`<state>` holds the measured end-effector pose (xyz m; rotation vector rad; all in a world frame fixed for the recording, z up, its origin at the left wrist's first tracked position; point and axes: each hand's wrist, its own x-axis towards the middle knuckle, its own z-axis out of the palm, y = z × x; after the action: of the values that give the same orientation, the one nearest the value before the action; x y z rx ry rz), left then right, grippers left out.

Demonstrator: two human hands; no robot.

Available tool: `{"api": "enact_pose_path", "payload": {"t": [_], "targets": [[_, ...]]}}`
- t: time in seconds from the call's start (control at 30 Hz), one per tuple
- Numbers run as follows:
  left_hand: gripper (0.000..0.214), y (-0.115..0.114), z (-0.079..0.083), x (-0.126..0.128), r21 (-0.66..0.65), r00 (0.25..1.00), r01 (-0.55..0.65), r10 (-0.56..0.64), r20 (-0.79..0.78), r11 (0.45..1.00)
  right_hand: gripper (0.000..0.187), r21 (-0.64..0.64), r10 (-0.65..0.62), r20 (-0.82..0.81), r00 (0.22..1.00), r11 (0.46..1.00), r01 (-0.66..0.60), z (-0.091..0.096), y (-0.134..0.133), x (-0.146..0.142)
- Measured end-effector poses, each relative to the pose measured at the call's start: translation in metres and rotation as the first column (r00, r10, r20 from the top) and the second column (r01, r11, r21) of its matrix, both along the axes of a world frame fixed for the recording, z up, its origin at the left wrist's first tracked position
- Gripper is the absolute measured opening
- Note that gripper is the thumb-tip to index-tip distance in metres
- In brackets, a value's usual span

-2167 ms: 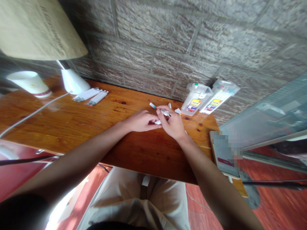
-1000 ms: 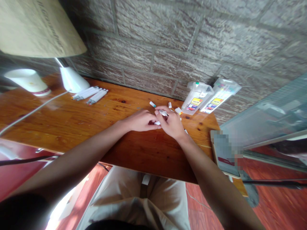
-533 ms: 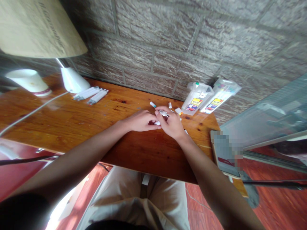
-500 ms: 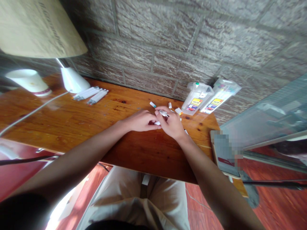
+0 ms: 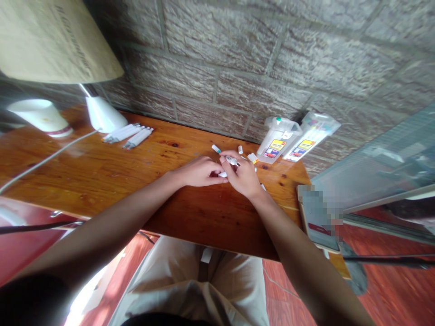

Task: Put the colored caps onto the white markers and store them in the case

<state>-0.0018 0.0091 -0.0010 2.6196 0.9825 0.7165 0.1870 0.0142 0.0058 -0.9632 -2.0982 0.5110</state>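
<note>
In the head view both of my hands meet over the wooden table (image 5: pixel 190 217). My right hand (image 5: pixel 244 175) is closed on a white marker (image 5: pixel 232 160), its dark end pointing toward my palm. Fingers curled, my left hand (image 5: pixel 202 171) touches the right one. A small white piece (image 5: pixel 222 174), perhaps a marker cap, shows between the hands at my left fingers. Past my right fingertips lie a white cap with a teal end (image 5: pixel 215 148), a plain white cap (image 5: pixel 240 149) and a white and yellow one (image 5: pixel 253 158). My right hand partly covers other white pieces.
Two clear plastic marker cases (image 5: pixel 274 142) stand at the back right against the stone wall. Several white markers (image 5: pixel 127 133) lie at the left by a lamp (image 5: pixel 103 115) with a cord. A paper cup (image 5: pixel 42 117) stands far left; a phone (image 5: pixel 319 217) lies at the right edge.
</note>
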Motion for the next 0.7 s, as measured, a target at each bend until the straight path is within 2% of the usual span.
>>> {"api": "enact_pose_path", "payload": {"t": [0.7], "targets": [[0.034,0.0001,-0.0005,0.0008,-0.002,1.000,-0.007,0.007,-0.010,1.000,0.024,0.028,0.000,-0.002,1.000,1.000,0.001,-0.0009,0.0009,-0.0006]]}}
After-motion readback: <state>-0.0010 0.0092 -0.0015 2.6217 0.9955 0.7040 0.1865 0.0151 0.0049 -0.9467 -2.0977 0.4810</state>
